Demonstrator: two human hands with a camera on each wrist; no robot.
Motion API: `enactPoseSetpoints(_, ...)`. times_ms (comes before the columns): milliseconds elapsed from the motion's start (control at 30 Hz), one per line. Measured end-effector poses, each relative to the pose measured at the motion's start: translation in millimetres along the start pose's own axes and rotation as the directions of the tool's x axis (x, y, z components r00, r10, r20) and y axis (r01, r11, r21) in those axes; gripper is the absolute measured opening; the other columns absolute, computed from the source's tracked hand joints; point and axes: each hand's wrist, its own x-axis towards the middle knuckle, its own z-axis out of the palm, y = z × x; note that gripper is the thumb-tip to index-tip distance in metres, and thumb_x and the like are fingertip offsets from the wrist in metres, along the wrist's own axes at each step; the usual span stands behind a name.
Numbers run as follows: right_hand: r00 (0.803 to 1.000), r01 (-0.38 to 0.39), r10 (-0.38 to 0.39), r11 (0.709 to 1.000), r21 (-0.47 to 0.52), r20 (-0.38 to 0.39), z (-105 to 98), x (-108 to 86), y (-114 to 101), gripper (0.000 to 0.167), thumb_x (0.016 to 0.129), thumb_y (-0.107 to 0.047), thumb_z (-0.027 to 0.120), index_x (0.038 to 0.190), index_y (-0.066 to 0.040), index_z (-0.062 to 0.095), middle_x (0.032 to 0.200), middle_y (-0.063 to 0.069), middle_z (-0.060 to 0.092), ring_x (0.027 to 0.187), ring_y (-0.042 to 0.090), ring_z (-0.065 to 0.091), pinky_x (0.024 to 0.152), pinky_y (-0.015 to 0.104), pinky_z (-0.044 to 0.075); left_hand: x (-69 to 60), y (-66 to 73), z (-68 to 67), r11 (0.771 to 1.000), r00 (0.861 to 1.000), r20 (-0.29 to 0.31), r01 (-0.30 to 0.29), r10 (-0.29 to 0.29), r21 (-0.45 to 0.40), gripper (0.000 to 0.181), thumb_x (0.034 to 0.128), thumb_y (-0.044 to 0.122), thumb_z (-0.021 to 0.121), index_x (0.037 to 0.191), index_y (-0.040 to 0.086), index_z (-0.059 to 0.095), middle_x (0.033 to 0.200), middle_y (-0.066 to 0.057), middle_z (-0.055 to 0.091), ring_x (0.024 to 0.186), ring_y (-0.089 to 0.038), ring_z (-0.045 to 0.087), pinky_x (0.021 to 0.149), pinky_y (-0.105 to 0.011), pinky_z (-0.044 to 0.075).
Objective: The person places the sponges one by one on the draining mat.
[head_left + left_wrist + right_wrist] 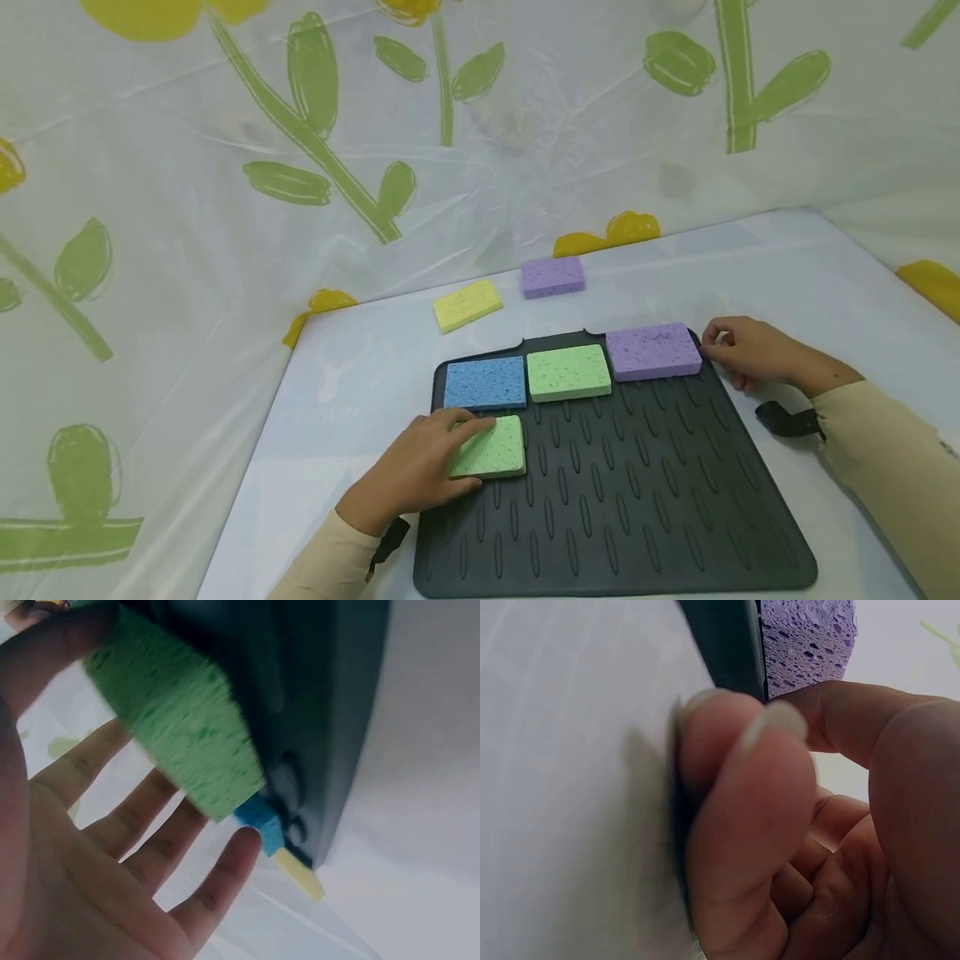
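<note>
Left hand [420, 465], thumb and fingers gripping one green sponge [501, 450] at the left side of a dark ridged mat [615, 508]; right hand [757, 354], fingers bent, at the mat's far right corner, whether gripping the rim cannot be told. Along the mat's far edge, left to right: blue sponge [485, 383], second green sponge [570, 373], purple sponge [652, 352]. Beyond the mat, on the white table [817, 283]: yellow sponge [467, 305], left, and another purple sponge [552, 277], right.
</note>
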Motion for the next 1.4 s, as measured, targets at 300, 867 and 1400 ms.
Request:
enactPoseSetpoints(300,1.0,0.008,-0.008,1.0,0.002,0.004,1,1.5,2,0.024,0.102,-0.024,0.052,0.112,-0.002,0.054,0.072,0.004,0.055,0.057,0.018,0.059,0.049,0.034,0.05,23.4,-2.3,-26.2,0.999,0.998,-0.054,-0.031,0.033,0.021,0.055,0.0922,0.047,0.068,0.141,0.023,0.057,0.128,-0.003,0.063,0.119,-0.02,0.06,0.093,-0.048,0.048)
enactPoseSetpoints(867,1.0,0.016,-0.016,1.0,0.026,0.016,-2,-0.6,-1,0.023,0.102,-0.022,0.052,0.111,-0.002,0.053,0.072,0.004,0.054,0.057,0.018,0.058,0.049,0.033,0.05,65.2,-47.0,-29.9,0.994,0.992,-0.082,0.1,-0.096,0.04,0.053,0.0961,0.035,0.067,0.145,0.02,0.053,0.138,-0.009,0.058,0.128,-0.032,0.056,0.1,-0.056,0.045)
enactPoseSetpoints(1400,1.0,0.01,-0.011,0.999,0.04,0.015,0,-1.9,-1,0.022,0.102,-0.022,0.053,0.111,-0.002,0.053,0.07,0.004,0.054,0.055,0.018,0.058,0.048,0.033,0.051,110.0,-95.5,-15.1,0.962,0.962,0.017,0.272,-0.272,-0.008,0.058,0.0996,0.036,0.06,0.153,0.022,0.041,0.156,-0.01,0.043,0.142,-0.034,0.043,0.109,-0.059,0.038)
